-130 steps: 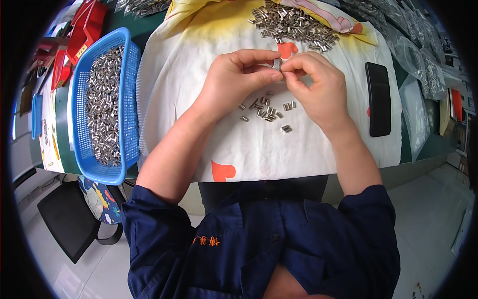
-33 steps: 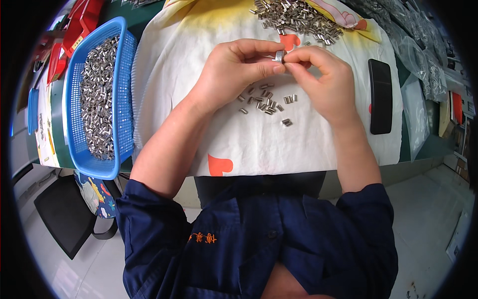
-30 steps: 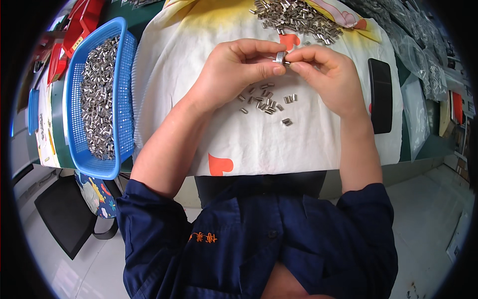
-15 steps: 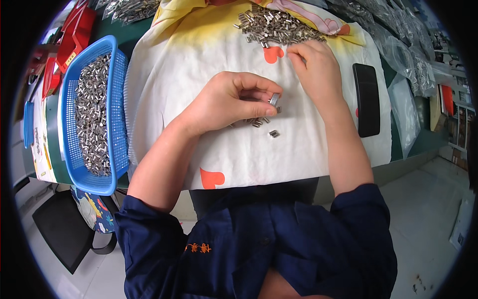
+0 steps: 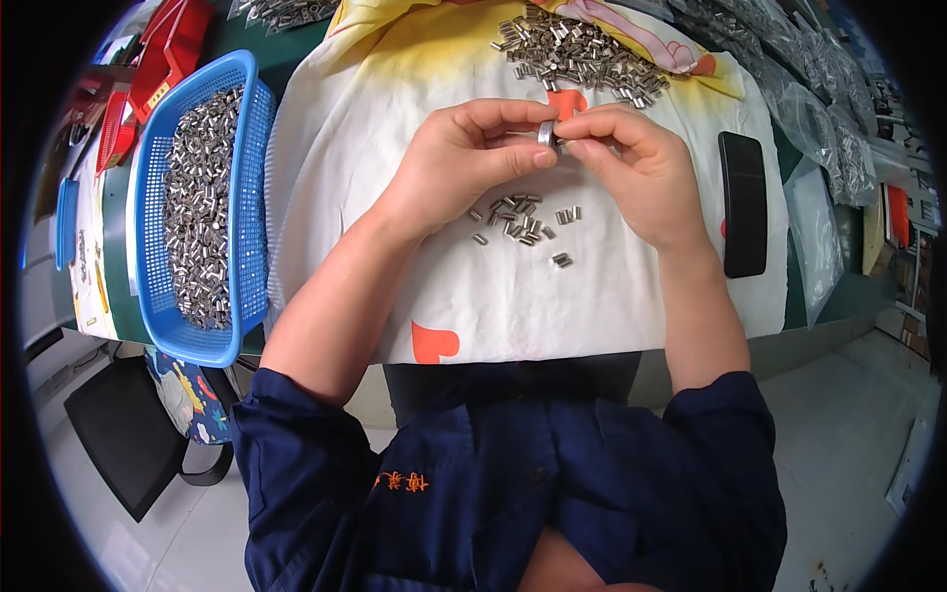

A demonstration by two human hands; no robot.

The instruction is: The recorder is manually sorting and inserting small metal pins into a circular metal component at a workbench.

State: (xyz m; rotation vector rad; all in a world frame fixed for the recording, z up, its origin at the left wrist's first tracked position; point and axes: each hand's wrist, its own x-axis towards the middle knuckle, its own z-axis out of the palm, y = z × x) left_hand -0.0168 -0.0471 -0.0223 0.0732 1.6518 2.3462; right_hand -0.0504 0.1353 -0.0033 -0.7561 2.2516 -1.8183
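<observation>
Between the thumb and fingers of my left hand (image 5: 472, 148) is a small silver metal ring (image 5: 546, 133), held on edge above the cloth. My right hand (image 5: 631, 163) meets it from the right, its thumb and forefinger pinched at the ring's side; whatever tiny piece they hold is hidden. Below the hands, several short metal cylinders (image 5: 518, 217) lie loose on the white cloth (image 5: 355, 266). A small pair of cylinders (image 5: 562, 260) sits nearer to me. Beyond my hands is a large heap of the same cylinders (image 5: 582, 59).
A blue plastic basket (image 5: 253, 197) full of metal cylinders stands at the left. Red bins (image 5: 168, 54) are behind it. A black phone (image 5: 743, 202) lies on the cloth's right side. Clear plastic bags of metal parts (image 5: 824, 118) cover the far right of the green table.
My right hand has come from the heap toward the ring. My left hand has lifted the ring away from me, uncovering the loose cylinders below. The whole view has shifted slightly.
</observation>
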